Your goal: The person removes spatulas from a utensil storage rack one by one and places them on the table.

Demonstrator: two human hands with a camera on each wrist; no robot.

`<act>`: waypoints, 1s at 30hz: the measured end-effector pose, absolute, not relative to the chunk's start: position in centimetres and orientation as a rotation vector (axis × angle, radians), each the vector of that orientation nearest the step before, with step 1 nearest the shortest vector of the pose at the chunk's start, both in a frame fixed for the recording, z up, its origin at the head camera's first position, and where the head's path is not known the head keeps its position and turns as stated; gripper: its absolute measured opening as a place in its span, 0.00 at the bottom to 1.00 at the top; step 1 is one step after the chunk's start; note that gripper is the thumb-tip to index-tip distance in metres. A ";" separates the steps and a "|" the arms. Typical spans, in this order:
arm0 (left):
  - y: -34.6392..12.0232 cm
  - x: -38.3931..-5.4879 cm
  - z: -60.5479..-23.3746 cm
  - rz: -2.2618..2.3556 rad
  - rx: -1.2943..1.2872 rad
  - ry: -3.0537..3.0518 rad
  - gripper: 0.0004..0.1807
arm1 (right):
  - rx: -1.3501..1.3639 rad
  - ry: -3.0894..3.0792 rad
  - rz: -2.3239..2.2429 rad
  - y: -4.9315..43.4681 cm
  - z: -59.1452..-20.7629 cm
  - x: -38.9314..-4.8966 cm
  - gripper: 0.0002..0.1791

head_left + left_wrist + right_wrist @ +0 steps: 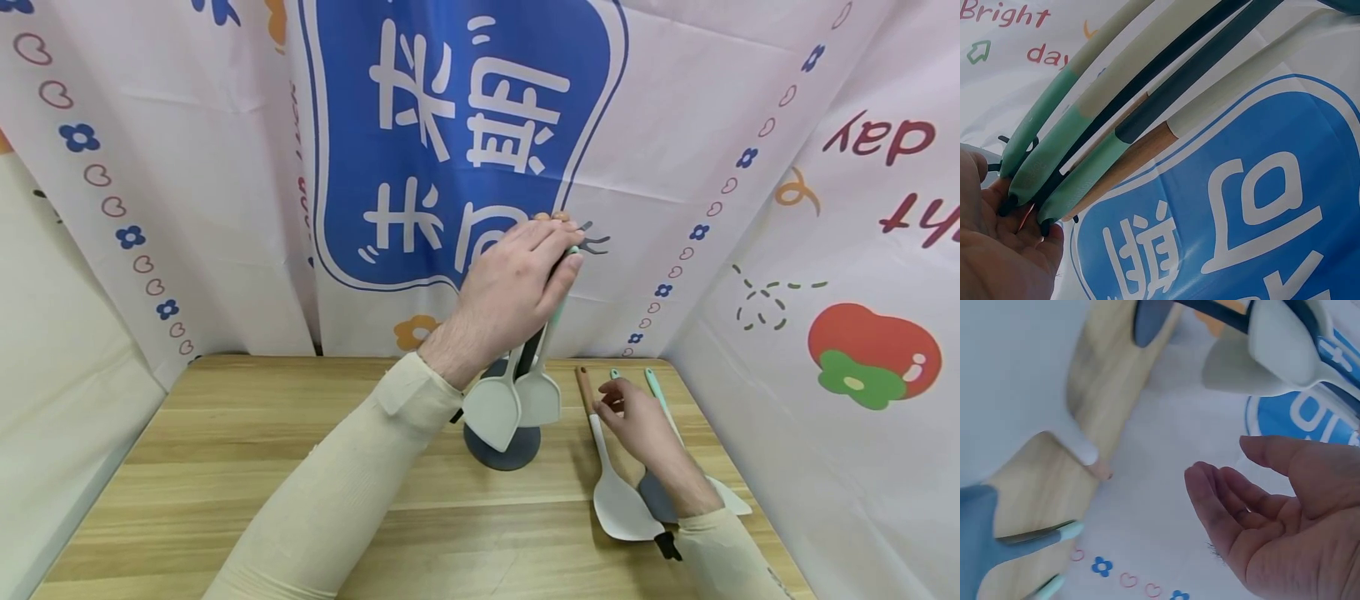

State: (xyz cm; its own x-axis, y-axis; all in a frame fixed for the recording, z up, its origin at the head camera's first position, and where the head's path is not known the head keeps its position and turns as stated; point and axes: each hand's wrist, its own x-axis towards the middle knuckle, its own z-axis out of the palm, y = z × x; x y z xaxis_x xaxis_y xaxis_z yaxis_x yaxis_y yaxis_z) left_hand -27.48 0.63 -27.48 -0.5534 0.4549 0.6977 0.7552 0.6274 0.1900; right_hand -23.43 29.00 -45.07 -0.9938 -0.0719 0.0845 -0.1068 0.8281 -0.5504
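A utensil stand with a round dark grey base [504, 461] stands in front of you, near the back of the worktop, with kitchen utensils clustered upright on it. Two pale spatulas, one at the left [491, 414] and one just beside it [542, 402], hang heads down. Close up from your left wrist, mint handles [1049, 155] and a wooden handle [1129, 161] lead to pale or dark shafts.

Your left hand [517, 271] covers the top of the cluster, fingers reaching over and thumb on the near side, touching the handle ends. You cannot tell whether its grip pinches one of them.

Your right hand [637, 423] is well apart from the stand, over utensils to its right. Its grip is empty, fingers loosely bent and thumb standing away from them.

Three utensils lie around and beneath that hand: a pale turner with a wooden handle [626, 508], a slate-coloured utensil [657, 500] partly hidden by your arm, and a pale one with a mint handle [655, 384] furthest right.

The worktop [217, 417] has light wood grain. Behind it hangs a white curtain [675, 108] printed with a blue panel [345, 150] bearing white characters.
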 end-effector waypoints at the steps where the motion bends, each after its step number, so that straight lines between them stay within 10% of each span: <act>1: 0.6 -27.5 -27.5 -0.643 -0.944 -2.237 0.26 | 0.152 -2.928 0.900 28.8 -44.8 -23.4 0.18; 30: 0.6 -27.5 -27.5 -0.658 -0.947 -2.241 0.26 | 0.324 -2.467 1.606 23.1 -40.5 -23.0 0.20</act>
State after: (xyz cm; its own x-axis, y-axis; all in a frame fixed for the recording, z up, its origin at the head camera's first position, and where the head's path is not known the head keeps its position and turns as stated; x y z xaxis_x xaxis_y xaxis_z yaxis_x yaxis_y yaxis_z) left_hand -27.46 0.60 -27.54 -0.5572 0.4537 0.6955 0.7577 0.6204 0.2023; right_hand -22.96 23.05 -40.53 -0.9601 -0.0833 0.2671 -0.2779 0.3931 -0.8765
